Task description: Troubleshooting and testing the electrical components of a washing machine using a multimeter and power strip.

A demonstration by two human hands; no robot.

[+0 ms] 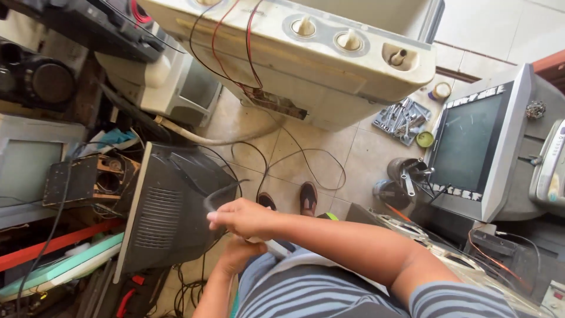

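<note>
My right hand (244,218) is closed around a grey cable (219,194) that loops up and left from the fist, in front of my chest. My left hand (242,250) sits just beneath it, mostly hidden by the right hand, gripping a white handle-like part (275,248) that pokes out to the right. Both hands hover above the dark back casing of an old television (168,218). My feet in dark shoes (308,197) stand on the tiled floor below.
A cream washing machine (306,53) with red and black wires (226,53) stands ahead. A silver television (477,147) is at the right, with a tool tray (403,121) and a tool cup (406,174) on the floor. Old electronics crowd the left.
</note>
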